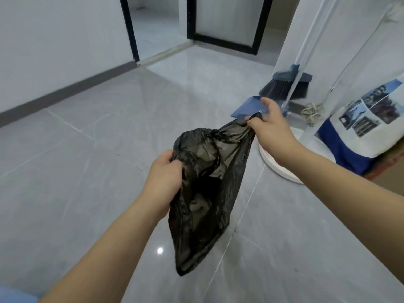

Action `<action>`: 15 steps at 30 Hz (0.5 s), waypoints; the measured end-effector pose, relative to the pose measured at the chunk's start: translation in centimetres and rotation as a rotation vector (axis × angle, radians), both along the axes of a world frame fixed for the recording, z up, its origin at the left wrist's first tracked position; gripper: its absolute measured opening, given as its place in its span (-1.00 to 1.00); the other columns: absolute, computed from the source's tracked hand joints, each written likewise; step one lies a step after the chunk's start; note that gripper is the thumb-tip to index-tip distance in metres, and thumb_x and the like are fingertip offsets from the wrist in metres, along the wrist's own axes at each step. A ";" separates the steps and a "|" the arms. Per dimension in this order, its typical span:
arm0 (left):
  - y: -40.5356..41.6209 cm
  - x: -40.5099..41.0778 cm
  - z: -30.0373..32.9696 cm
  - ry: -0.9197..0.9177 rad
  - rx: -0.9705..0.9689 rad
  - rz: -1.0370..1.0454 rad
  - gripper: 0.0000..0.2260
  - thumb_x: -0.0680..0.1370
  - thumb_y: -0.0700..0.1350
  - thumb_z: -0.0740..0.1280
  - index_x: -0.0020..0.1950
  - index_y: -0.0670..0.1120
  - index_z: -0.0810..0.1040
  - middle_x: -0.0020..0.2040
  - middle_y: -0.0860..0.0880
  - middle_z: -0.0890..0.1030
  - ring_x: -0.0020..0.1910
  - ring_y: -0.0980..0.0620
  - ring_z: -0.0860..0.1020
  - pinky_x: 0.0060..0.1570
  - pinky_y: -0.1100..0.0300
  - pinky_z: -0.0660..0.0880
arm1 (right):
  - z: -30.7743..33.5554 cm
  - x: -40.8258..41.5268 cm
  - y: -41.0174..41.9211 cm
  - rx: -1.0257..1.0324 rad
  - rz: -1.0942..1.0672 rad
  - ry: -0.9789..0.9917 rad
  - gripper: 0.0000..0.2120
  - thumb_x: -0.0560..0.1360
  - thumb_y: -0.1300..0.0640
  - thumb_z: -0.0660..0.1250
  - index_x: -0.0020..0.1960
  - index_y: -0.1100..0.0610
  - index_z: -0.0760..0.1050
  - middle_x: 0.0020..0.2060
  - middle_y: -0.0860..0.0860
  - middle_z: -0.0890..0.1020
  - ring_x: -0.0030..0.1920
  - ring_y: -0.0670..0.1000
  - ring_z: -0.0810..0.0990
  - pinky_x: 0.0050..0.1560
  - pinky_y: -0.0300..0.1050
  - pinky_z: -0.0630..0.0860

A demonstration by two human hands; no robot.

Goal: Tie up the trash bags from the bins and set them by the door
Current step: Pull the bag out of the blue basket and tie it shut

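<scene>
- The thin, crinkled black plastic trash bag [203, 193] hangs in the air between both hands, its bottom corner just above the glossy grey tiled floor [87, 149]; it looks light and nearly empty, so I judge there is little weight to keep the film taut
- The left hand [165, 171] has its fingers curled around a bunched fold on the bag's upper left side; the film is slick, and if this grip loosens the bunch could slide out and the mouth would fall open
- A gathered, twisted neck shows near the top of the bag, between the two hands; whether it is already a finished knot I cannot tell, and pulling it tight as though it were could simply undo the twist
- The right hand [269, 125] pinches the stretched corner of the bag between thumb and fingers, drawn up and to the right; the plastic is pulled thin here, and a hard tug could tear it or snap the tail off before the knot closes
- Just beyond the right hand lie a blue plastic dustpan [249, 108] and a dark-bristled broom [282, 84] leaning by a white pole; a wide swing of the bag could knock them over
- A round white base [282, 167] sits on the floor near the right forearm, a tripping hazard when stepping away
- Farther off stands the black-framed doorway [153, 29]; the bag is well apart from it, so a carry is needed, and a loose knot could spill on the way
</scene>
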State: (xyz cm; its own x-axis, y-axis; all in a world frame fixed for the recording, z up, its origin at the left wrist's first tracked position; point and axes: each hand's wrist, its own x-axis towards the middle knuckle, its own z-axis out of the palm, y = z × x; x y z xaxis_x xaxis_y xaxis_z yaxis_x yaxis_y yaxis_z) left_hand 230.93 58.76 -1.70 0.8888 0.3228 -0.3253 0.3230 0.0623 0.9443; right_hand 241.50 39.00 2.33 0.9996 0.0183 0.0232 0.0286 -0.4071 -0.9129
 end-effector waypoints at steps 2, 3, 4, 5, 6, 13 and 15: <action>-0.1 0.2 1.5 -0.125 0.248 -0.135 -0.76 0.50 -0.26 0.12 -0.15 -0.04 0.55 -0.33 -0.07 0.62 -0.32 -0.02 0.56 -0.27 0.12 0.47 | 0.3 0.2 -0.4 -0.155 0.168 -0.016 -0.27 0.52 0.11 0.27 0.55 -0.12 -0.05 0.20 0.02 0.51 0.00 -0.01 0.55 0.05 -0.12 0.48; -0.2 0.1 2.1 -0.159 0.421 -0.233 -0.77 0.52 -0.24 0.11 -0.18 -0.03 0.52 -0.39 0.03 0.57 -0.36 0.03 0.53 -0.33 0.16 0.43 | 0.4 0.5 -0.4 -0.278 0.244 -0.033 -0.20 0.51 0.13 0.29 0.56 -0.13 -0.13 0.20 -0.01 0.48 -0.03 0.00 0.57 -0.03 -0.15 0.49; -0.3 -0.1 2.6 -0.180 0.607 -0.327 -0.79 0.53 -0.21 0.11 -0.19 -0.02 0.48 -0.40 0.06 0.54 -0.36 0.05 0.51 -0.35 0.13 0.41 | 0.4 0.9 -0.3 -0.420 0.307 -0.059 -0.15 0.50 0.15 0.30 0.56 -0.10 -0.20 0.13 0.01 0.49 -0.11 0.02 0.59 -0.13 -0.15 0.51; -0.3 -0.3 2.9 -0.201 0.771 -0.404 -0.82 0.54 -0.18 0.11 -0.19 -0.02 0.46 -0.37 0.05 0.54 -0.34 0.05 0.51 -0.33 0.10 0.43 | 0.1 1.4 -0.2 -0.568 0.347 -0.090 -0.14 0.49 0.18 0.30 0.57 -0.04 -0.21 0.01 0.04 0.53 -0.18 0.04 0.58 -0.21 -0.10 0.52; -0.3 -0.6 3.2 -0.220 0.890 -0.468 -0.84 0.55 -0.14 0.12 -0.19 -0.02 0.43 -0.35 0.04 0.53 -0.31 0.03 0.52 -0.30 0.08 0.46 | -0.4 2.2 -0.1 -0.722 0.361 -0.111 -0.18 0.48 0.20 0.29 0.57 0.03 -0.13 -0.08 0.06 0.55 -0.19 0.06 0.57 -0.21 -0.04 0.53; 2.4 -1.9 4.7 -0.141 1.597 -0.639 -0.80 0.61 -0.03 0.08 0.17 0.09 0.44 -0.05 0.02 0.39 -0.26 -0.10 0.46 -0.31 0.10 0.32 | -2.6 7.4 0.5 -1.146 0.253 -0.105 -0.75 0.43 0.29 0.22 -0.07 0.15 0.66 -0.05 0.12 0.68 -0.07 0.18 0.61 -0.08 0.02 0.60; 4.2 -2.4 5.6 -0.042 1.692 -0.583 -0.73 0.60 -0.07 0.10 0.26 0.13 0.41 -0.06 0.01 0.35 -0.35 -0.10 0.40 -0.37 0.11 0.31 | -2.2 8.0 -0.1 -1.155 0.195 -0.114 -0.74 0.43 0.31 0.19 -0.08 0.17 0.64 -0.07 0.15 0.67 -0.11 0.19 0.60 -0.13 -0.02 0.58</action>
State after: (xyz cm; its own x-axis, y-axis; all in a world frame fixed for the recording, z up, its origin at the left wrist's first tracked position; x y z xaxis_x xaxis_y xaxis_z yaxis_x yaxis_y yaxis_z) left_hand 228.53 62.95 3.94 0.9967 -0.0795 0.0167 -0.0764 -0.9874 -0.1388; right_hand 249.46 38.92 0.13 0.9706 0.2399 -0.0181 0.2401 -0.9707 0.0064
